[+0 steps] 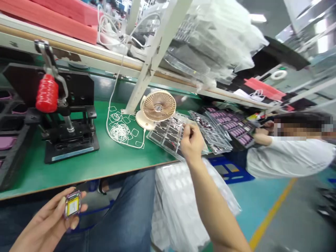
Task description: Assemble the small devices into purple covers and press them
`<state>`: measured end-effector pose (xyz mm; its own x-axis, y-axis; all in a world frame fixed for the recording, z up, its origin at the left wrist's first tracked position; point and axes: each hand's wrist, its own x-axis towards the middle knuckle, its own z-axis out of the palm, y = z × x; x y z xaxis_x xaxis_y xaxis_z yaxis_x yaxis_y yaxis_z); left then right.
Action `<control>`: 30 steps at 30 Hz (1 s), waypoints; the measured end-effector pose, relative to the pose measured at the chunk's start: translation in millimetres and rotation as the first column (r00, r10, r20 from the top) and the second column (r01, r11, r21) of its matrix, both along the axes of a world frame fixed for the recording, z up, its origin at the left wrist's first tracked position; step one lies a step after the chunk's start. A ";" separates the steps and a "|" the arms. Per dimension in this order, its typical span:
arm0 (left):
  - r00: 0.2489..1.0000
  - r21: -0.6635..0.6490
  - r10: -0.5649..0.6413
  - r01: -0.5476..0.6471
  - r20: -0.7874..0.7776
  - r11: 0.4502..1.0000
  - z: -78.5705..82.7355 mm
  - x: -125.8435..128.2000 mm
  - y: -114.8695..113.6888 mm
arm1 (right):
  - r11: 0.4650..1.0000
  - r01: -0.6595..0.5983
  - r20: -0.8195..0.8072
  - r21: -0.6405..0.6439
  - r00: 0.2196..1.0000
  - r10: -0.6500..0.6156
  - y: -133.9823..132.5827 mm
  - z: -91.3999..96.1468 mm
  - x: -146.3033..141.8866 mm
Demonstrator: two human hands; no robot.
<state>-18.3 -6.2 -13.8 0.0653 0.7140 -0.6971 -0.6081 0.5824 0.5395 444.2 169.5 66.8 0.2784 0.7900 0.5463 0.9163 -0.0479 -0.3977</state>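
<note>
Two bare hands are apart: the left hand low at the near left, the right hand farther off to the right. Between its thumb and fingers the left hand holds a small, squarish, purple-rimmed device, whose visible face bears a white label bordered in yellow. This device is in front of the near edge of a green-topped workbench.

The right hand, its fingers curled in narrowly, is over a clear plastic compartment tray of small dark parts; whether it grips one cannot be told. Just beyond the tray's left end stands a round cream desk fan with a brownish grille. Left of the fan lies a loose heap of thin white rings, and farther left stands a black metal press with a bright red handle.

Near the right forearm is a stack of translucent white plastic trays, below the bench edge. At the far right sits a co-worker in a white shirt.
</note>
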 end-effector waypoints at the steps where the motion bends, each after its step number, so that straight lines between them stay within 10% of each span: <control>1: 1.000 0.000 -0.007 0.007 0.003 1.000 -1.0 2.9 0.8 | 0.992 0.060 0.053 -0.107 0.997 -0.054 12.9 4.2 26.1; 5: 0.995 -0.004 -0.096 0.096 0.022 0.995 -4.3 19.3 3.8 | 0.920 0.097 0.108 -0.379 0.992 -0.060 69.7 10.7 96.3; 12: 0.988 -0.002 -0.149 0.149 0.032 0.989 -14.3 27.4 -0.9 | 0.848 0.034 0.102 -0.529 0.994 0.024 106.2 5.0 120.6; 25: 0.993 0.002 -0.114 0.114 -0.001 0.993 -3.1 30.8 3.2 | 0.963 -0.016 -0.124 -0.269 0.992 -0.018 73.4 22.4 116.3; 30: 0.999 0.070 -0.032 0.033 -0.019 0.997 12.7 42.5 10.1 | 0.972 -0.166 -0.319 -0.168 0.942 0.105 15.4 12.2 62.7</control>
